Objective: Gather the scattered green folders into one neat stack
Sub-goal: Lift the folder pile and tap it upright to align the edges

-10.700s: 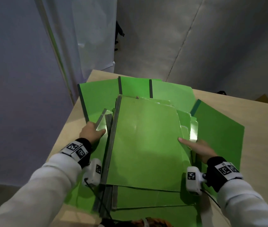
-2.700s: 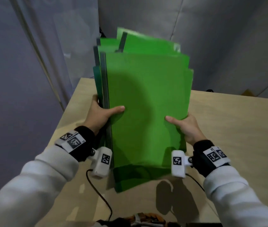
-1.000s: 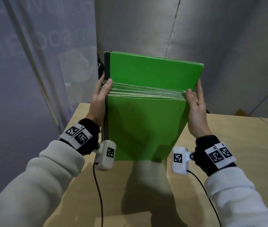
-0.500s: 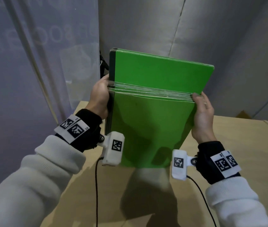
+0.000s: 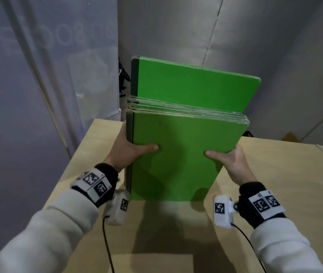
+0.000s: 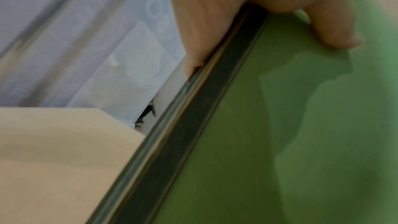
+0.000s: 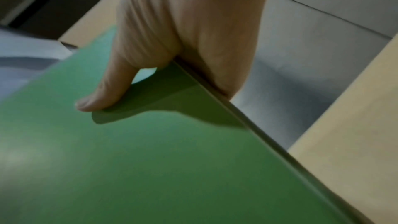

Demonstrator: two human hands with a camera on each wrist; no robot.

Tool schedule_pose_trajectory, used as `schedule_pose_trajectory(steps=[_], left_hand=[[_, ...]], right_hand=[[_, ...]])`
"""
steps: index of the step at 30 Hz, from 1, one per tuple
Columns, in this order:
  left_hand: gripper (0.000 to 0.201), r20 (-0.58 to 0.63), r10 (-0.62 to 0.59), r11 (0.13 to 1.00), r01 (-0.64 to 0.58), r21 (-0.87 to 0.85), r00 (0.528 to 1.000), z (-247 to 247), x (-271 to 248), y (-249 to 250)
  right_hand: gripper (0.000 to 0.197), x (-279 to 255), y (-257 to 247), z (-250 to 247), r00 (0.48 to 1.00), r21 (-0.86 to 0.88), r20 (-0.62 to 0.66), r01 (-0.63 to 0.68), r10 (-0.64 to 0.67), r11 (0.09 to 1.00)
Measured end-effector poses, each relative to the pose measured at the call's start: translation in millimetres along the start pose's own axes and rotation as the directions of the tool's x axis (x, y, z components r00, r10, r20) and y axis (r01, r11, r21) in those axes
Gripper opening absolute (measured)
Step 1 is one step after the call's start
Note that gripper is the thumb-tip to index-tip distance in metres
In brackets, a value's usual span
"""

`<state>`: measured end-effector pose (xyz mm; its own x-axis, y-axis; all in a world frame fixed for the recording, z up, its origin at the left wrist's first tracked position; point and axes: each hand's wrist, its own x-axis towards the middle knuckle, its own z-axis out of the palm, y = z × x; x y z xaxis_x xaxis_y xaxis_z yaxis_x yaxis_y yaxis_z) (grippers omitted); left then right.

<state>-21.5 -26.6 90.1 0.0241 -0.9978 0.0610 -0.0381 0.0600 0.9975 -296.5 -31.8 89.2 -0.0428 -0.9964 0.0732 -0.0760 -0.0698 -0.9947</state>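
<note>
Green folders [image 5: 176, 154] all gathered, upright on worktop [image 5: 275, 174] w/ left hand [image 5: 125, 152] & right hand [image 5: 229, 160] gripping the sides; rear one sits high, so squaring + laying flat prob. remain.

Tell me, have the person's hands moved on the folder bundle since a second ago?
Yes. Both the left hand and right hand have slid down the green folders from the top corners toward the table, thumbs now on the front cover.
</note>
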Motion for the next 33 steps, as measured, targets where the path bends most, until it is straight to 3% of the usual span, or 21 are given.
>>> schedule_pose_trajectory(steps=[3,7,10,12,19,23,28,31,33], left_hand=[[0.078,-0.091,0.024,1.000,-0.025,-0.013,0.996,8.4,-3.0,-4.7],[0.082,-0.189,0.073,0.994,-0.088,-0.071,0.979,18.0,2.2,7.7],[0.087,-0.187,0.163,0.981,-0.180,-0.078,0.969,17.8,5.1,20.2],[0.080,-0.178,0.186,0.978,-0.200,-0.065,0.966,14.8,7.3,22.5],[0.080,-0.073,0.067,0.995,-0.073,-0.073,0.995,15.8,-2.3,-13.6],[0.103,-0.017,0.017,0.997,-0.018,-0.072,1.000,12.7,-3.4,-27.4],[0.110,0.005,-0.064,0.991,0.064,-0.117,0.998,13.3,-9.2,-43.5],[0.124,0.003,-0.080,0.985,0.080,-0.154,0.997,13.8,-10.0,-43.4],[0.126,0.012,-0.080,0.985,0.081,-0.150,0.997,14.1,-11.6,-42.3]], right_hand=[[0.082,0.0,13.0,5.8,0.998,0.055,-0.067,0.006,-0.003,0.998],[0.067,4.3,6.1,8.7,0.989,0.094,-0.142,0.042,-0.028,0.995],[0.065,7.3,-8.2,5.4,0.985,0.100,-0.156,0.093,-0.077,0.991],[0.062,9.3,-12.3,2.6,0.980,0.091,-0.172,0.119,-0.102,0.989],[0.067,-3.7,24.0,0.6,0.994,0.095,-0.107,0.029,-0.019,0.995],[0.071,-3.6,30.9,-3.6,0.998,0.070,-0.052,0.031,-0.028,0.997],[0.079,-6.6,38.9,-5.0,1.000,0.098,-0.005,0.029,-0.029,0.995],[0.070,-4.4,42.2,-5.1,0.999,0.116,-0.014,0.030,-0.028,0.993],[0.077,-3.8,44.3,-5.9,0.999,0.117,-0.005,0.038,-0.038,0.992]])
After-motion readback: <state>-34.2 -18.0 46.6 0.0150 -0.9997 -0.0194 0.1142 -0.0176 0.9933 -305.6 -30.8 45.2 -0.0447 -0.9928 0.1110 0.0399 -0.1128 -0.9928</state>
